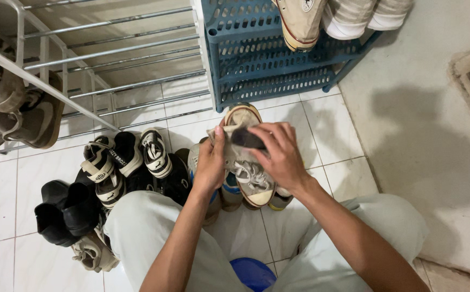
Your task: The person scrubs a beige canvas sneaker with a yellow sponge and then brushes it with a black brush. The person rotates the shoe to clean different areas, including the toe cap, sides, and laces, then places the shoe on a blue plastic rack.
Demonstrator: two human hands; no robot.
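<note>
A worn cream canvas sneaker (251, 181) with white laces is held over the tiled floor, toe toward me. My left hand (210, 165) grips its left side near the heel opening. My right hand (279, 154) lies over the dark opening, fingers curled on the heel collar. A second matching sneaker (242, 114) lies just beyond, its rubber toe showing. Another shoe (229, 192) sits under the held one, partly hidden.
A pile of black-and-white sneakers (129, 162) and black shoes (64, 208) lies to the left. A blue plastic shoe rack (270, 65) with pale sneakers (354, 16) stands ahead, a metal rack (110, 54) with brown shoes (16, 108) at left. A blue round object (252, 273) sits between my knees.
</note>
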